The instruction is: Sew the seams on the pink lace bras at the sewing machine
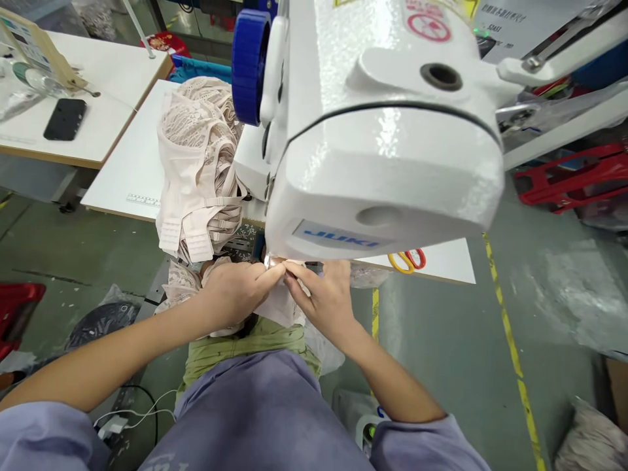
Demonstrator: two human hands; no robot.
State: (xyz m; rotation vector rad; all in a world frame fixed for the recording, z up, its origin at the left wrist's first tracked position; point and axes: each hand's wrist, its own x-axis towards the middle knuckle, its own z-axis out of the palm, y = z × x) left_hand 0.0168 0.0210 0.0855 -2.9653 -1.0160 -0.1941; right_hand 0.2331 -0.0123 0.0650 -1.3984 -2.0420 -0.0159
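A white sewing machine (387,176) with a blue handwheel (251,65) fills the upper middle. Below its head, at the needle area, my left hand (238,288) and my right hand (324,294) meet, fingertips nearly touching. Both pinch a pale beige garment (279,304), part of which hangs down over my lap. Lace of the same colour (180,284) shows left of my left wrist. The machine's head hides the needle from above. Beside the machine, to the left, lies a heap of beige lace bras (199,163) with straps and hook tapes.
Yellow and red scissor handles (407,260) lie on the white table's right part (441,258). A black phone (65,119) rests on the neighbouring table at left. A red plastic stool (574,176) stands at right; cables (142,413) run along the floor at lower left.
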